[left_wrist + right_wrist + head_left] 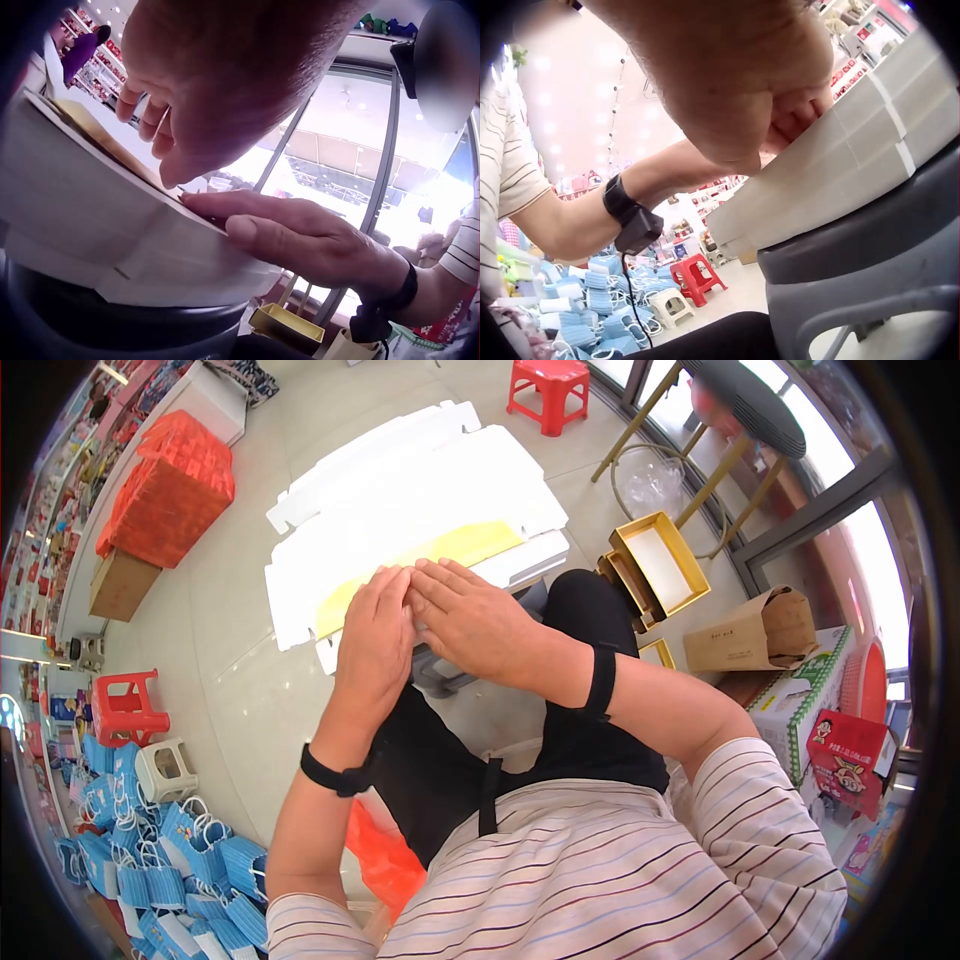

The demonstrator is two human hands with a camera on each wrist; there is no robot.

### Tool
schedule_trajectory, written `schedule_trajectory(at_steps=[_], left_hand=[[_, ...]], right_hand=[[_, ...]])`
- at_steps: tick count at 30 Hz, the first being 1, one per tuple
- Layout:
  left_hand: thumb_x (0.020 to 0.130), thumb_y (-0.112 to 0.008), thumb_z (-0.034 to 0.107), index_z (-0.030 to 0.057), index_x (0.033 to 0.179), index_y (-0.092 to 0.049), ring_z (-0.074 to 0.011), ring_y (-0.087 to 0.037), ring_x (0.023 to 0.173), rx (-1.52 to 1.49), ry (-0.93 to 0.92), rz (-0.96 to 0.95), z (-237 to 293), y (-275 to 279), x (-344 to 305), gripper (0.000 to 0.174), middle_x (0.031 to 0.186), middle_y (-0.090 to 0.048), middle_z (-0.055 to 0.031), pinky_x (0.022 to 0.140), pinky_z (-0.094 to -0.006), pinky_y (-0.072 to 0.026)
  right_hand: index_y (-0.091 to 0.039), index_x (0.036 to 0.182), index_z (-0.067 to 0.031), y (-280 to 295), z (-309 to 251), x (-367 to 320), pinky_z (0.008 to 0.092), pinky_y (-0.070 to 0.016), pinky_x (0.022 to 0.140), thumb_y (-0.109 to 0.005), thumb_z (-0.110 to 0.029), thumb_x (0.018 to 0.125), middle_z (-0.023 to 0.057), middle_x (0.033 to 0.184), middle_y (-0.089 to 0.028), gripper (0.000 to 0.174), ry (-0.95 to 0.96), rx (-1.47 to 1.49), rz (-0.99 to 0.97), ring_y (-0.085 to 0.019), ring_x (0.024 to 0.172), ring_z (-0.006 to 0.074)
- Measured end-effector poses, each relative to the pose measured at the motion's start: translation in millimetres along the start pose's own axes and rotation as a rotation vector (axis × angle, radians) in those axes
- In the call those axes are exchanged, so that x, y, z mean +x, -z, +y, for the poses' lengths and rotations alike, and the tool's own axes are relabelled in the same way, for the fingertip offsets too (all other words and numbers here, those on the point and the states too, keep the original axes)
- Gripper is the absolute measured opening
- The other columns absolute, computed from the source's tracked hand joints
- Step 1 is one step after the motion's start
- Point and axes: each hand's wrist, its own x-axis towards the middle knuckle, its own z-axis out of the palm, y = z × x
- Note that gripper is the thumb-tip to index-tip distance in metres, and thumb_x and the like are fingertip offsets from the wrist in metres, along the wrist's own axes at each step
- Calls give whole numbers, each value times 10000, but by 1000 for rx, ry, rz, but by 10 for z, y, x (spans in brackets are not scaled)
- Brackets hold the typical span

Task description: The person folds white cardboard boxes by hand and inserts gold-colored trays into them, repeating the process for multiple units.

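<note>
A stack of flat white die-cut cardboard sheets [420, 485] lies on a grey plastic stool [840, 262] before my knees. Along its near side runs a yellow strip [470, 543]. My left hand [378, 635] rests at the near edge of this strip, fingers extended and close together. From the right, my right hand [475, 622] meets it, its straight fingers lying over the strip beside the left fingertips. In the left wrist view, the right hand [300, 232] lies flat along the top edge of the stack. Neither hand shows an object in its grasp; the palms' undersides are partly hidden.
Yellow open boxes [660, 570] and a brown paper bag [755, 632] stand at the right. Many blue striped bags [165, 870] are heaped at the lower left, near a red stool [130, 707] and a small white stool [167, 770]. A red-covered stack [175, 490] stands upper left.
</note>
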Motion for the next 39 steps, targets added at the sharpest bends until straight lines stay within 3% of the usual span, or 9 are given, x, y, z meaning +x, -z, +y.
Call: schedule_trajectory(at_steps=[4, 13, 20, 29, 33, 34, 35, 38, 39], left_hand=[[1100, -534, 162, -8, 1565, -485, -366, -417, 1540, 219, 36, -40, 56, -18, -226, 497, 1608, -503, -200, 1286, -492, -282], [1093, -562, 218, -43, 1516, -531, -403, -445, 1515, 321, 144, 3, -77, 177, -527, 498, 1602, -507, -216, 1277, -511, -297], [1086, -592, 289, 7, 1542, -520, -396, -408, 1536, 182, -12, -23, 317, -245, -113, 542, 1610, -495, -210, 1273, -561, -271], [1102, -564, 305, 19, 1556, -516, -380, -403, 1544, 309, 251, -5, -6, -3, -352, 538, 1639, -474, -200, 1266, -555, -264], [1025, -688, 322, 7, 1465, -573, -375, -574, 1351, 322, 168, 21, 54, 237, 12, 552, 1430, -635, -193, 1172, -527, -373], [975, -744, 300, 13, 1447, -580, -354, -613, 1276, 423, 2, 140, 123, 192, 157, 577, 1327, -675, -177, 1108, -478, -421], [975, -744, 300, 13, 1447, -580, -354, -613, 1276, 428, 7, 157, 164, 132, 302, 577, 1327, -675, -177, 1108, -478, -421], [958, -747, 231, 54, 1400, -609, -323, -638, 1190, 228, -111, 131, 272, 3, 581, 496, 1218, -698, -131, 1011, -446, -456], [957, -738, 197, 74, 1342, -634, -308, -642, 1136, 239, -61, -28, 335, 12, 637, 418, 1148, -693, -107, 974, -435, -459]], right_hand=[[-594, 1408, 72, 87, 41, -72, 477, -363, 1264, -676, -195, 989, 230, 1513, -565, 503, 8, 21, 1, -498, 1464, 371], [-606, 1376, 100, 426, 303, -252, 497, -360, 1258, -628, -219, 1021, 267, 1475, -579, 478, -84, -117, -58, -506, 1454, 398], [-564, 1416, 98, 381, 283, -246, 500, -368, 1253, -648, -195, 998, 274, 1517, -537, 517, -97, -17, -56, -488, 1466, 411], [-609, 1349, 88, 511, 494, -335, 490, -410, 1224, -612, -156, 1005, 257, 1439, -608, 421, -120, -88, -20, -545, 1418, 403], [-635, 1313, 61, 561, 539, -336, 474, -450, 1186, -627, -106, 985, 246, 1408, -636, 368, -107, 27, 18, -586, 1369, 397], [-635, 1313, 61, 610, 552, -314, 474, -450, 1186, -627, -106, 985, 246, 1408, -636, 368, -92, 22, 24, -586, 1369, 397], [-636, 1317, 47, 678, 556, -287, 472, -461, 1169, -620, -79, 979, 243, 1413, -633, 361, -153, 121, 53, -585, 1361, 399], [-626, 1342, 24, 910, 649, -276, 472, -476, 1144, -602, -23, 955, 241, 1424, -624, 391, -239, 208, 70, -579, 1354, 404], [-616, 1364, 15, 1001, 718, -291, 473, -480, 1136, -591, 7, 937, 242, 1429, -620, 428, -287, 194, 73, -574, 1354, 406]])
